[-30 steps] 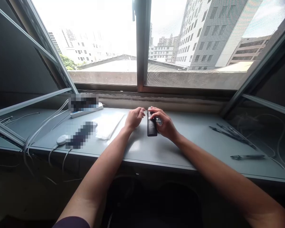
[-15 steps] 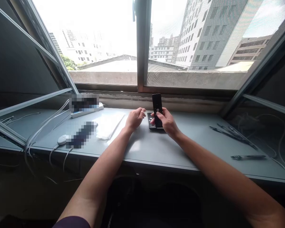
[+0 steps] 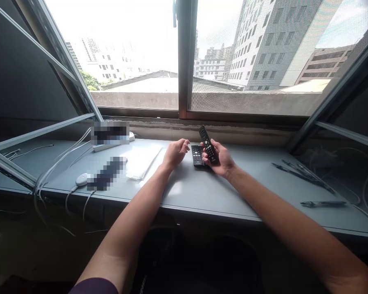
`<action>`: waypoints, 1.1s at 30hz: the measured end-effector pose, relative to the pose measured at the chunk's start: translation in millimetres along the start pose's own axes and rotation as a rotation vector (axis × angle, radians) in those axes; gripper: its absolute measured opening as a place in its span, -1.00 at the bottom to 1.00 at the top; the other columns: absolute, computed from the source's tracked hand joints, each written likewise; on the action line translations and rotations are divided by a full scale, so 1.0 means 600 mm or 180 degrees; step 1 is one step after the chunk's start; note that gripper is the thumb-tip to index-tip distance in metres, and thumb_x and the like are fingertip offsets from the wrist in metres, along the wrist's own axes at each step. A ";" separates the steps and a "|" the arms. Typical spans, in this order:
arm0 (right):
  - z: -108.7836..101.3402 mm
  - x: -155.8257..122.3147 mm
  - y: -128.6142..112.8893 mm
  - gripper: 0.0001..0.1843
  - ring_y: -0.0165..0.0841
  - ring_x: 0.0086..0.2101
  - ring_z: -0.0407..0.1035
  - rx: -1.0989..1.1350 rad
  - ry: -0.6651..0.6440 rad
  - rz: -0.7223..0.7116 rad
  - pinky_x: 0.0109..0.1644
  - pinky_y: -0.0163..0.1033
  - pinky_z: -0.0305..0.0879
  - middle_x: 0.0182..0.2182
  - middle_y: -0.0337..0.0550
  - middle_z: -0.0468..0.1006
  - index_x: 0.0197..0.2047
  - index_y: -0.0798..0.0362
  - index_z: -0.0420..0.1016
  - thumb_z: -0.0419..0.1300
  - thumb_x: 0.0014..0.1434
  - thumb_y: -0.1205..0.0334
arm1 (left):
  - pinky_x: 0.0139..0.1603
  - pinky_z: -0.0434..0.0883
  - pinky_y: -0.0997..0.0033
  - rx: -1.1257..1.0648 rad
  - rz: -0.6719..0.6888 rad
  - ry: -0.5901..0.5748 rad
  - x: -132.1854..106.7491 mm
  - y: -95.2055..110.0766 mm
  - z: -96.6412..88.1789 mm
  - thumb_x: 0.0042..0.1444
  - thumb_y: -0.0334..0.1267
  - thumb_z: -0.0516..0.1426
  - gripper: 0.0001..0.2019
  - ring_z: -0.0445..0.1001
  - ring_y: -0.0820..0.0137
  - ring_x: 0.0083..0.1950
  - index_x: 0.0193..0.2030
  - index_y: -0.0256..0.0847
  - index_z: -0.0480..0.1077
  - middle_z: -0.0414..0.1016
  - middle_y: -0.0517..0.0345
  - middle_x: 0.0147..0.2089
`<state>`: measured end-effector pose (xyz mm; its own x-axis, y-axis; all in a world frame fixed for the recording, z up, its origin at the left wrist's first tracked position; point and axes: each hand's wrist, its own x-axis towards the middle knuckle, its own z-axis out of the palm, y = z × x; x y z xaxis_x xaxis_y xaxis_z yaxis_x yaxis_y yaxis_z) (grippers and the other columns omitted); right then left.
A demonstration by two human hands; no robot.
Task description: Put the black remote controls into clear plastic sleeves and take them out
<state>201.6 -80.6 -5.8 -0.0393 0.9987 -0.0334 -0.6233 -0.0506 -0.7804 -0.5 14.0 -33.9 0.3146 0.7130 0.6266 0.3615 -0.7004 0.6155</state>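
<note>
My right hand is closed around a black remote control, held tilted above the table with its button side towards me. Another black remote control lies flat on the table, buttons up, just left of and below the held one. A further dark edge shows beside it, partly covered by my right fingers; I cannot tell if it is a separate remote. My left hand rests on the table left of the remotes. Its fingers are loosely curled in, with nothing visible in them.
The grey table runs below a window. On the left are a clear plastic bag, a white power strip, a white round charger, cables and blurred-out items. Several pens lie at the right. Metal frame bars slant at both sides.
My right hand has turned the held remote, so its buttons now face me and it leans left. The thumb has moved off its face. My left hand has hardly moved.
</note>
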 end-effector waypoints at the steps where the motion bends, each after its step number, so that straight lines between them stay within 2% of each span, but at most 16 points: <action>1: -0.001 0.001 -0.001 -0.84 -0.38 -0.50 0.39 0.0019 0.0074 0.0039 -0.54 -0.31 0.48 -0.40 -0.20 0.48 -0.06 0.00 0.54 0.22 0.49 0.10 | -0.11 0.52 0.35 0.0000 -0.0005 -0.0004 0.000 0.001 0.000 0.53 -0.12 0.01 -0.67 0.66 0.32 -0.29 -0.06 -0.10 0.59 0.72 0.15 -0.27; 3: -0.003 0.003 -0.002 -0.93 -0.36 -0.45 0.46 0.0027 0.0200 0.0147 -0.49 -0.31 0.56 -0.38 -0.19 0.52 -0.08 -0.01 0.51 0.30 0.44 0.20 | -0.10 0.53 0.34 0.0018 -0.0031 -0.0022 -0.001 0.003 -0.001 0.53 -0.12 0.01 -0.67 0.66 0.32 -0.28 -0.05 -0.09 0.60 0.72 0.14 -0.26; 5: -0.003 0.002 -0.003 -0.96 -0.31 -0.35 0.57 0.0026 0.0284 0.0250 -0.43 -0.30 0.62 -0.28 -0.11 0.62 -0.07 -0.01 0.49 0.28 0.43 0.27 | -0.09 0.53 0.34 0.0031 -0.0049 -0.0038 -0.001 0.005 -0.002 0.53 -0.11 0.00 -0.67 0.67 0.31 -0.27 -0.05 -0.09 0.60 0.72 0.14 -0.26; 8: 0.002 -0.001 -0.006 -0.92 -0.23 -0.21 0.66 0.0048 0.0251 0.0437 -0.45 -0.29 0.61 -0.13 0.03 0.71 -0.03 0.01 0.47 0.21 0.48 0.20 | -0.09 0.53 0.33 0.0024 -0.0029 -0.0034 -0.002 0.005 -0.003 0.53 -0.10 0.01 -0.66 0.67 0.30 -0.27 -0.05 -0.09 0.60 0.72 0.14 -0.26; 12: 0.006 -0.004 -0.008 -0.74 -0.28 -0.40 0.57 0.0034 0.0021 0.0546 -0.59 -0.31 0.43 -0.18 0.09 0.72 -0.03 0.01 0.47 0.06 0.57 0.05 | -0.11 0.53 0.32 -0.0046 -0.0007 -0.0020 -0.001 0.002 -0.002 0.54 -0.08 0.00 -0.65 0.66 0.30 -0.28 -0.07 -0.10 0.60 0.72 0.13 -0.27; 16: 0.003 -0.004 -0.007 -0.65 -0.30 -0.46 0.47 0.0143 -0.0107 0.0525 -0.56 -0.28 0.42 -0.27 0.03 0.67 0.01 0.03 0.53 -0.04 0.57 0.08 | -0.13 0.53 0.34 -0.0102 -0.0006 -0.0039 -0.002 0.004 -0.002 0.56 -0.03 -0.04 -0.59 0.66 0.32 -0.30 -0.09 -0.11 0.60 0.71 0.13 -0.28; 20: -0.001 -0.003 -0.008 -0.65 -0.29 -0.44 0.44 0.0324 -0.0246 0.0537 -0.49 -0.24 0.49 -0.33 -0.05 0.60 0.09 0.07 0.57 0.03 0.49 0.13 | -0.12 0.53 0.35 -0.0101 -0.0043 -0.0060 -0.003 0.007 -0.004 0.56 0.00 -0.05 -0.57 0.66 0.32 -0.29 -0.09 -0.11 0.60 0.71 0.13 -0.28; 24: -0.001 -0.001 -0.006 -0.71 -0.29 -0.37 0.49 0.0320 -0.0282 0.0495 -0.36 -0.21 0.60 -0.30 -0.05 0.61 0.03 0.08 0.59 0.11 0.50 0.11 | -0.12 0.53 0.36 -0.0095 -0.0038 -0.0055 -0.002 0.007 -0.003 0.56 0.00 -0.05 -0.57 0.66 0.32 -0.30 -0.09 -0.11 0.60 0.71 0.13 -0.29; 28: -0.003 0.003 0.004 -0.88 -0.32 -0.28 0.58 -0.0031 -0.0171 0.0289 -0.17 -0.23 0.67 -0.24 -0.09 0.68 -0.06 0.05 0.61 0.22 0.44 0.35 | -0.14 0.52 0.37 -0.0119 -0.0020 -0.0060 -0.002 0.007 -0.003 0.56 0.01 -0.06 -0.55 0.65 0.33 -0.31 -0.10 -0.12 0.60 0.70 0.13 -0.30; 30: -0.007 0.006 0.011 -0.85 -0.31 -0.23 0.62 -0.0205 -0.0221 0.0214 -0.10 -0.21 0.67 -0.21 -0.08 0.72 -0.05 0.04 0.63 0.28 0.38 0.42 | -0.13 0.52 0.37 -0.0102 -0.0003 -0.0084 -0.001 0.008 -0.004 0.56 0.01 -0.06 -0.55 0.65 0.33 -0.30 -0.10 -0.12 0.60 0.70 0.14 -0.29; 33: -0.016 0.011 0.018 -0.76 -0.27 -0.13 0.65 -0.0395 -0.0315 -0.0017 0.03 -0.18 0.63 -0.14 -0.07 0.75 -0.01 0.03 0.67 0.45 0.25 0.40 | -0.11 0.51 0.36 -0.0037 -0.0045 -0.0120 -0.002 0.011 -0.006 0.57 0.02 -0.07 -0.54 0.65 0.34 -0.29 -0.09 -0.12 0.60 0.70 0.15 -0.28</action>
<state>201.9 -74.6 -20.5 -0.1169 0.9928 0.0278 -0.5225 -0.0376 -0.8518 -1.4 8.4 -29.0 0.3424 0.7235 0.5994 0.3559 -0.6903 0.6299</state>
